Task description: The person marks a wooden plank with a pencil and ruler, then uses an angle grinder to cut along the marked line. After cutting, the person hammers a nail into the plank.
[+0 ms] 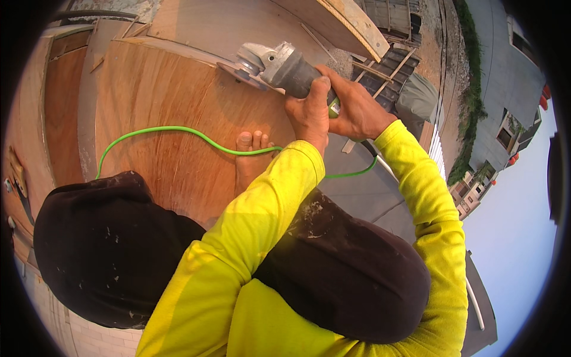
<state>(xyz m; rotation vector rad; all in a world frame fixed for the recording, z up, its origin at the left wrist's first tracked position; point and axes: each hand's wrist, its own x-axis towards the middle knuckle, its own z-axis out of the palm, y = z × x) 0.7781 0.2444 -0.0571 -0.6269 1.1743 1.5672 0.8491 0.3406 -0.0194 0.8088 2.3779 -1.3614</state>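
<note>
A grey angle grinder (278, 66) lies across the top edge of a brown plywood sheet (160, 101), its disc end pointing left. My left hand (309, 113) grips the grinder's body from below. My right hand (357, 107) wraps around the rear handle. Both arms wear yellow sleeves. A green power cord (178, 130) loops from the tool over the plywood. My bare foot (248, 160) rests on the sheet, under the cord. My knees in dark trousers fill the lower part of the view.
More plywood panels (59, 101) lie at the left. Wooden boards and planks (357, 24) sit beyond the sheet's edge. Buildings (505, 77), green plants and open sky appear far below at the right, past the edge of the platform.
</note>
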